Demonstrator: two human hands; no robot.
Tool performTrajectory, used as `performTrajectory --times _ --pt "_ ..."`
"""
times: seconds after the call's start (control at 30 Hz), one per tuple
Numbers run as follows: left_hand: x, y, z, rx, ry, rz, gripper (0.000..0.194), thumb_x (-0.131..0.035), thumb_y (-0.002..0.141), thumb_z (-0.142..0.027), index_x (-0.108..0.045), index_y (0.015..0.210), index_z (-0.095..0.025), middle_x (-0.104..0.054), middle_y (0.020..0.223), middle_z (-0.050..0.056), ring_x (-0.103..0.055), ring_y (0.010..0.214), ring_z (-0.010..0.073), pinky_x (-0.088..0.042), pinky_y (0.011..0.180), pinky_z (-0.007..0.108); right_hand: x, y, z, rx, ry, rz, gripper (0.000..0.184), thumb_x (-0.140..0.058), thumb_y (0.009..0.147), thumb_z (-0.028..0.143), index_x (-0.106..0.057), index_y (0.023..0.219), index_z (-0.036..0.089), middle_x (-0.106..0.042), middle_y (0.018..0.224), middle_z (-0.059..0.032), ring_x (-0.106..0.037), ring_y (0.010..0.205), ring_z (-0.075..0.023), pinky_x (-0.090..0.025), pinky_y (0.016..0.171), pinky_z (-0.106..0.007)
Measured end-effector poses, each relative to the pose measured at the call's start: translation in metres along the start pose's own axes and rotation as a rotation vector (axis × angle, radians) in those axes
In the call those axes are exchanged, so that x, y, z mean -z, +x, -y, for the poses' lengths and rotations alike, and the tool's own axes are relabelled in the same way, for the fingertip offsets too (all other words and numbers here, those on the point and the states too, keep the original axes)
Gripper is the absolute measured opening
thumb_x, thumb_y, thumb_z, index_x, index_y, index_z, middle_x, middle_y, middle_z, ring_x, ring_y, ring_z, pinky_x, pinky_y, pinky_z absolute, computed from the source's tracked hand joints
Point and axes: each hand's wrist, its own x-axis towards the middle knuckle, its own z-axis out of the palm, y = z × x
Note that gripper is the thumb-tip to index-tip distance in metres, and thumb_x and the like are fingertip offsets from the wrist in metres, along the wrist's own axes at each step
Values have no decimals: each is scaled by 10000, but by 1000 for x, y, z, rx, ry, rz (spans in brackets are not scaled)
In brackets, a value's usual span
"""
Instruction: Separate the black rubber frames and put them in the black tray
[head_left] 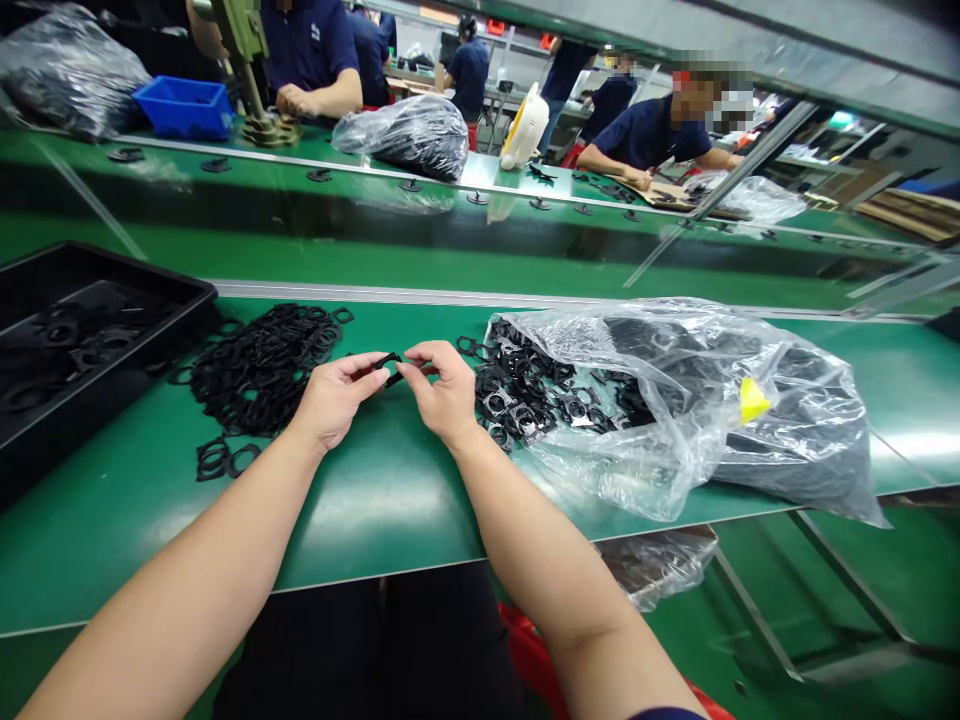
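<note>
Item: one thin black rubber gasket, pinched narrowly between the fingers of my left hand and right hand, above the green surface. Likely light and flexible; best held by its rim. Adjacent: loose black gaskets.

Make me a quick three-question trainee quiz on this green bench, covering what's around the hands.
1. Which is nearer the loose pile of flat black frame-shaped parts: the left hand or the right hand?
2. True or false: the clear plastic bag lies to the right of the right hand.
3. What colour is the rectangular tray at the left end of the bench?

Key: 1. left hand; 2. true; 3. black.
</note>
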Motion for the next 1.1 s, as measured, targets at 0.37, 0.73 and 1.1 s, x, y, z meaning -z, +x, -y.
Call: performTrajectory --times 0.37,0.73,1.1 --pt "5 -2 -2 -227 294 94 221 -764 638 -277 -751 843 -198 -666 847 43 -588 834 177 -445 826 302 -3 -1 2 -187 220 58 206 -659 761 362 -667 877 192 -667 816 -24 -603 715 -128 -521 675 -267" --pt "-1 -1 3 -90 182 -60 319 -776 628 -353 -708 854 -138 -692 794 47 -597 668 135 -481 698 282 -6 1 -7 -346 220 76 178 -636 765 347 -640 827 180 -637 743 -9 -594 633 -114 -528 578 -243" --pt "0 -3 2 -124 228 -56 320 -769 639 -361 -736 871 -144 -717 818 61 -620 698 153 -499 692 284 2 0 -3 137 -104 96 106 -567 860 254 -672 862 239 -686 923 -40 -628 877 -159 -508 823 -309"
